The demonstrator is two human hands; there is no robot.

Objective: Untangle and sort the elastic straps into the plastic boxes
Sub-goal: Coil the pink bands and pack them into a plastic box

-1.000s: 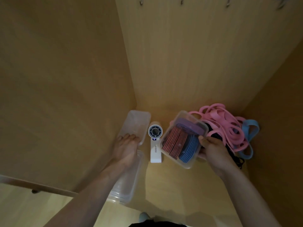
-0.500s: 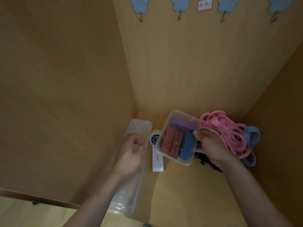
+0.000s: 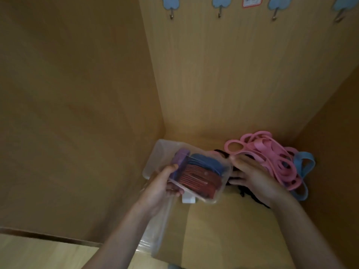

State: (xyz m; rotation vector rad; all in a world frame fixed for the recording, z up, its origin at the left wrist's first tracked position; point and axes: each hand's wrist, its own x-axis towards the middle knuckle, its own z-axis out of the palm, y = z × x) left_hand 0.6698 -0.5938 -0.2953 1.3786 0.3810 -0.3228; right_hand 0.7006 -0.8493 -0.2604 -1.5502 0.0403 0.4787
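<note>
A clear plastic box (image 3: 223, 188) holding red, blue and purple straps is lifted above the cabinet floor. My left hand (image 3: 159, 191) grips its near left end, thumb on the rim. My right hand (image 3: 252, 177) lies at the box's right end with fingers stretched out, touching the box wall. A tangle of pink straps (image 3: 270, 154) lies in the back right corner with a light blue strap (image 3: 304, 162) at its right. Black straps (image 3: 252, 195) show partly from under my right hand.
An empty clear box (image 3: 155, 152) stands against the left wall, and more clear boxes (image 3: 155, 233) lie at the cabinet's front edge. A white hand-held fan (image 3: 188, 199) peeks out below the held box. Hooks (image 3: 219, 12) hang on the back wall.
My left hand left the clear boxes at the left and took hold of the filled box. The box turned and shifted left, and my right hand's grip on it loosened.
</note>
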